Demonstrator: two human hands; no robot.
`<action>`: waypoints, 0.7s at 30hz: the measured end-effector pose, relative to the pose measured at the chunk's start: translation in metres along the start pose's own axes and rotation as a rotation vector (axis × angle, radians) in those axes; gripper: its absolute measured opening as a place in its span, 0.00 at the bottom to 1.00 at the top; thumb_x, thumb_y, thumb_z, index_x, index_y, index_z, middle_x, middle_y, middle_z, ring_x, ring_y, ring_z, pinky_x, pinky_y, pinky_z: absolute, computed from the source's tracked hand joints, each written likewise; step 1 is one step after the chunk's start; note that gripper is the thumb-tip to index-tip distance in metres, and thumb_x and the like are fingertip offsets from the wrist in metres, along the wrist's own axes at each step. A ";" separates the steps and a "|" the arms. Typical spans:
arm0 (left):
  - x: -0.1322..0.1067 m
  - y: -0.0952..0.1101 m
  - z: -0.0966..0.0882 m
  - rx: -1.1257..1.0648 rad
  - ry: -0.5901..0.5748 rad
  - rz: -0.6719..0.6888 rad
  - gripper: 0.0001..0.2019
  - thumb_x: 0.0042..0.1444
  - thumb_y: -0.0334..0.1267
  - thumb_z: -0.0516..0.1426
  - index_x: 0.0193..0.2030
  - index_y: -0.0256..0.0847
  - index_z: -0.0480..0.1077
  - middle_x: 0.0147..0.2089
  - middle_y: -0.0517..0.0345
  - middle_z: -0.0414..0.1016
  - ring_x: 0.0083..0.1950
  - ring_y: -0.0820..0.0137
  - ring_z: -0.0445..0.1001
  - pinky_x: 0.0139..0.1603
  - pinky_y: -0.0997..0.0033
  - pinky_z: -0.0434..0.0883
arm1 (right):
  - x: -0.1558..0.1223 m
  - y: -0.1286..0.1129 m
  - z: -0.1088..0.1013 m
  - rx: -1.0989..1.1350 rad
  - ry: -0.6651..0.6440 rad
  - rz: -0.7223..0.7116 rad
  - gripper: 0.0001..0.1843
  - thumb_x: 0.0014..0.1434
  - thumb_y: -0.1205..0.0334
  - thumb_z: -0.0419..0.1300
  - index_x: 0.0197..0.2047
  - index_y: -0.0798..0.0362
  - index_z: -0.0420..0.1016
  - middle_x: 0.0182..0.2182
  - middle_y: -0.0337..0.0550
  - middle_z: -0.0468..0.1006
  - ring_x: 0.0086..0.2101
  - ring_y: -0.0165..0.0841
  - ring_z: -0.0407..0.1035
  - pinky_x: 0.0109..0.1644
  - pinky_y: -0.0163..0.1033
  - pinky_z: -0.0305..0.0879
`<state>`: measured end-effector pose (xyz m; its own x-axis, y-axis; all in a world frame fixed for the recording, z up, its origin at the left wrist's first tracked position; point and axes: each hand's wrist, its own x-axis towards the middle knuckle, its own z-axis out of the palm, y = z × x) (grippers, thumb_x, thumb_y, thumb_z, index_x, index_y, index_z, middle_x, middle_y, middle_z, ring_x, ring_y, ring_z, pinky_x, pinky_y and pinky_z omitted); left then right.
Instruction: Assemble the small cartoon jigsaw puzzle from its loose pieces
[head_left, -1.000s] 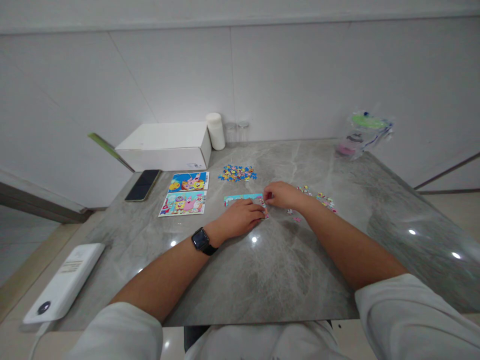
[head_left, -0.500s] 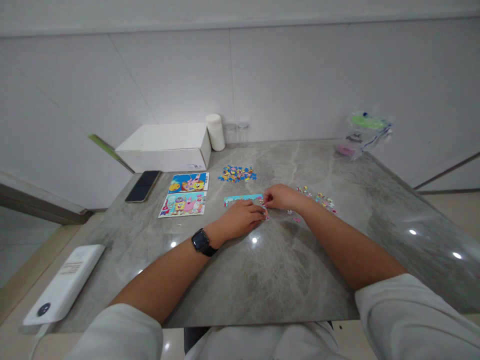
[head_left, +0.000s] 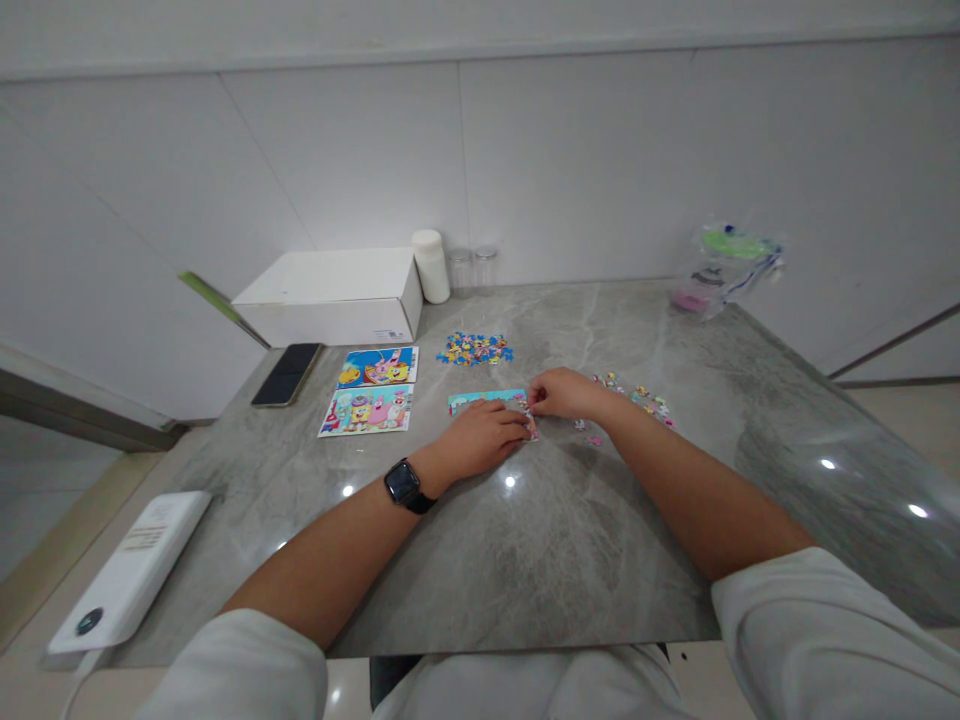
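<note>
A partly assembled jigsaw puzzle (head_left: 487, 397) with a turquoise top edge lies flat on the grey marbled table (head_left: 517, 560). Across its lower part rests my left hand (head_left: 486, 438), fingers stretched out, hiding much of the picture. My right hand (head_left: 562, 392) is closed in a pinch on a puzzle piece at the puzzle's right edge; the fingers mostly cover that piece. Loose pinkish pieces (head_left: 595, 441) lie just right of the puzzle, and several more pieces (head_left: 651, 403) are scattered behind my right forearm.
Behind the puzzle sits a pile of blue and yellow pieces (head_left: 476, 349). Two cartoon picture cards (head_left: 365, 411) and a phone (head_left: 288, 375) are at left. A white box (head_left: 330, 295), white bottle (head_left: 430, 267), clear jars (head_left: 472, 272), plastic bag (head_left: 727, 270) and power bank (head_left: 131, 570) stand around the edges.
Both hands stay in nearly the same place on the puzzle. The whole view has shifted very slightly.
</note>
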<state>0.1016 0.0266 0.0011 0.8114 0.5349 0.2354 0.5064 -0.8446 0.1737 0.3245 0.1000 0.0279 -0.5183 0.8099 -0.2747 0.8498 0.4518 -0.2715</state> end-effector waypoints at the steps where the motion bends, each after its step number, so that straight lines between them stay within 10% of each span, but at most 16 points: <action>1: 0.000 0.000 0.000 -0.001 0.000 -0.004 0.15 0.75 0.40 0.53 0.58 0.48 0.79 0.62 0.55 0.81 0.59 0.61 0.77 0.59 0.57 0.71 | 0.000 0.000 0.000 -0.001 0.001 -0.001 0.08 0.62 0.60 0.66 0.42 0.50 0.88 0.39 0.42 0.88 0.38 0.34 0.79 0.38 0.34 0.63; 21: -0.001 -0.003 0.005 -0.004 -0.003 -0.031 0.14 0.75 0.40 0.53 0.59 0.48 0.78 0.62 0.55 0.81 0.60 0.61 0.76 0.61 0.57 0.69 | 0.008 0.003 0.012 -0.013 0.135 0.018 0.08 0.64 0.58 0.66 0.42 0.50 0.86 0.38 0.43 0.87 0.38 0.34 0.78 0.40 0.35 0.62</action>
<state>0.1009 0.0286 -0.0039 0.7961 0.5611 0.2266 0.5304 -0.8273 0.1851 0.3221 0.1034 0.0138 -0.4858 0.8606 -0.1529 0.8606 0.4404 -0.2557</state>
